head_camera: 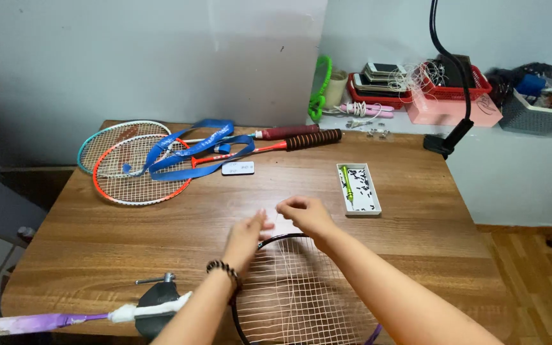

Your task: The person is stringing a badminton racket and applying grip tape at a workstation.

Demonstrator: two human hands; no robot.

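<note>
A thin string is pinched by the right hand [305, 214] above the black racket [301, 294], whose rim is met by the open-fingered left hand [245, 233].

white card label [237, 168]: small flat rectangle with dark print, on the wooden table [129, 236], just beside the orange racket shaft | white box [359, 189]: shallow open rectangle right of the card, holding small dark bits and a green tool | phones [378, 75]: stacked behind the table, some screens dark, one pale
</note>
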